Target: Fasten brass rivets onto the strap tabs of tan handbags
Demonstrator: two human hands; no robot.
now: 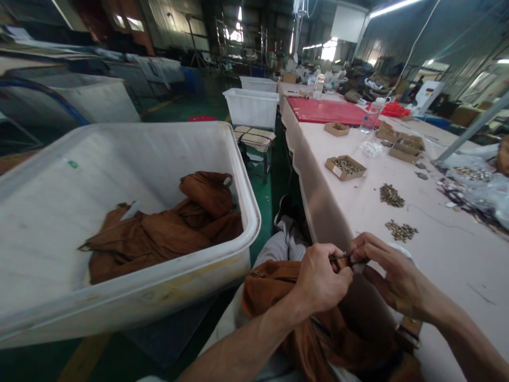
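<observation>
Left hand (324, 278) and right hand (384, 265) nearly touch, white bin (163, 300) at left, pale-covered table (441, 281) at right, brown bag (258, 292) on lap (230, 318), brown strap (341, 262) clamped by the left, right at its end, grip unclear, small metal pieces (401, 232) piled on table.

A factory workshop is shown by the small metal fittings (392, 196) heaped on the long desk (433, 260) just beyond the right grip (392, 268), by brown cloth goods (159, 236) piled in a big white bin (248, 212) left of the left grip (323, 278), and by strip lights (395, 7) hung high beyond both
</observation>
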